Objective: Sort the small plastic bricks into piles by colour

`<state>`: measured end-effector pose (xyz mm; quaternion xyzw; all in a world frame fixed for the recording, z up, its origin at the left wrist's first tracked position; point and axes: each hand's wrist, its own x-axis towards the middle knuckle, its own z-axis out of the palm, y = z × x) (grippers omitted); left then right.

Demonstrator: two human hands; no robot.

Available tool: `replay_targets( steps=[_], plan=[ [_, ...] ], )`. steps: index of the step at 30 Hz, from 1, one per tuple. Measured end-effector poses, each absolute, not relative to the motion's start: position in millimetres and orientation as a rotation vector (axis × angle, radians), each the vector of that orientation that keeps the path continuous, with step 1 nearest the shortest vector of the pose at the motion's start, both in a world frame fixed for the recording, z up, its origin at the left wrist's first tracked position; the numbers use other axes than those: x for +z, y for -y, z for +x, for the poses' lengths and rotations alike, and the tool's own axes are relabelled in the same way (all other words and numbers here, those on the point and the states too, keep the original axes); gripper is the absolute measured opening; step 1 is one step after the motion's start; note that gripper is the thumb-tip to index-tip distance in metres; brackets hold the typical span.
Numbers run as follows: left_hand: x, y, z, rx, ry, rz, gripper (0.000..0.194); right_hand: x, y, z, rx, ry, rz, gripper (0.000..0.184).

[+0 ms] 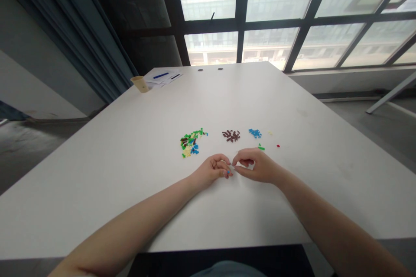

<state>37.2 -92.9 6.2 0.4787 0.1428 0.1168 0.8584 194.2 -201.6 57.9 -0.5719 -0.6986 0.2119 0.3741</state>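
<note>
Between the thumb and fingers of the bare left hand (211, 171), a tiny blue, plastic-looking piece (228, 172) is showing, its exact shape being too small to tell. The left grip is pinching together on this piece. Just beside it, the bare right hand (260, 166) is curving its index finger toward its thumb; their tips are nearly meeting next to the left fingertips, and I cannot tell whether that grip is clamping anything.

Beyond the hands, small pieces are lying on a smooth white counter (208, 108). A ragged, crescent-like heap of green, brown, yellow and blue pieces (191, 141) is spreading on the left. A loose pile of dark brown, bar-like pieces (231, 136) is sitting in the middle, and a compact cluster of bright blue pieces (255, 133) is lying to its right. Near the right hand, a few green pieces (261, 147), some pale yellow bits (270, 133) and a single red piece (278, 146) are lying apart.

Farther off, a tan, tapering cup (139, 83) is standing beside flat white papers (162, 79), where a slim blue pen (160, 75) is resting.
</note>
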Motion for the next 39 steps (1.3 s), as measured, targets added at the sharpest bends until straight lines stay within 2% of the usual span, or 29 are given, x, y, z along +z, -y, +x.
replay_targets(
  steps=[10, 26, 32, 36, 39],
  plan=[
    [8, 93, 37, 0.246, -0.335, 1.079, 0.046, 60, 204, 184, 0.505, 1.833, -1.381, 0.014],
    [5, 93, 41, 0.284, -0.388, 1.133, 0.045, 53, 204, 186, 0.408, 1.931, -1.539, 0.006],
    [4, 93, 40, 0.297, -0.396, 1.139, 0.041, 53, 203, 182, 0.335, 1.929, -1.598, 0.009],
    [3, 93, 41, 0.269, -0.381, 1.151, 0.039, 53, 198, 211, 0.228, 1.784, -1.724, 0.013],
    [2, 94, 42, 0.214, -0.36, 1.174, 0.038, 47, 197, 253, 0.066, 1.597, -2.007, 0.018]
  ],
)
